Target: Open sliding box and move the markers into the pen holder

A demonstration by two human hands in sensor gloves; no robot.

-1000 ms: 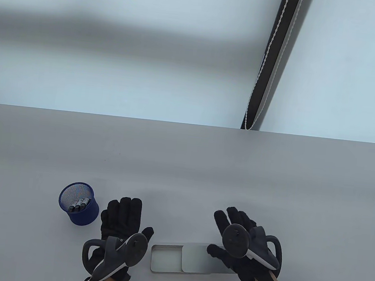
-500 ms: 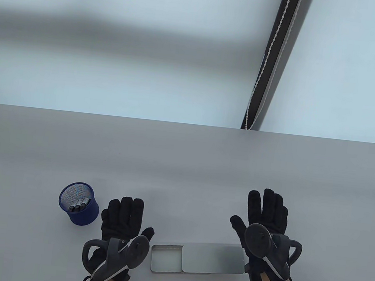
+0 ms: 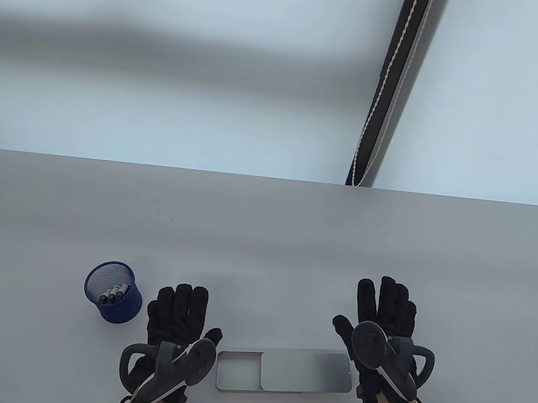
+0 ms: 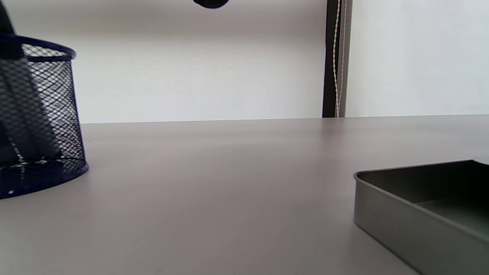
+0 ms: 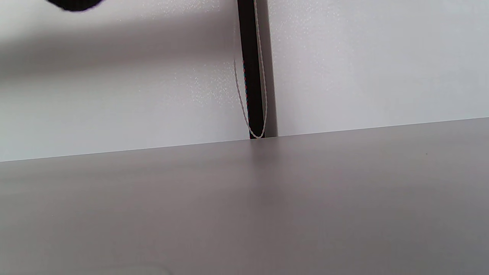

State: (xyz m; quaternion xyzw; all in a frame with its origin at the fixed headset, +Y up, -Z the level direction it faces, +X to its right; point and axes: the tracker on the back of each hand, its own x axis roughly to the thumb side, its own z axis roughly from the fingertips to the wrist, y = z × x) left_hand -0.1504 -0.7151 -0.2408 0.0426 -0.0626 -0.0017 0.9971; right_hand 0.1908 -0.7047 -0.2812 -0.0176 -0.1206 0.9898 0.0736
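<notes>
Both hands are flat on the bench, palms down, fingers straight and holding nothing. The left hand (image 3: pixel 176 319) sits between the holder (image 3: pixel 113 292) and the box (image 3: pixel 284 371), thumb angled out toward the box's left end but not quite touching it as far as I can tell. The right hand (image 3: pixel 384 319) is just past the box's right end, fingers a little spread, pointing away from the person. Each hand has a grey tracker strapped on the back.

The box is a shallow silver tin lying lengthwise near the front edge of the bench. Its lid (image 3: pixel 307 370) is slid over to the right, so the left part of the tray is uncovered, and that open bit looks bare inside. The left wrist view shows the same thing from low down: the tin's corner (image 4: pixel 412 214) with nothing poking out of it.

The markers (image 3: pixel 114 292) are in the holder, a blue mesh cup standing upright well left of the box. You can see their grey ends leaning against the inside wall, three of them I think. In the left wrist view the cup (image 4: pixel 38 122) is at the left edge with dark shapes behind the mesh, too blurry to count.

The right wrist view is just bare bench (image 5: pixel 244 206), the wall and a looped cord (image 5: pixel 250 95) hanging beside a dark strip.
</notes>
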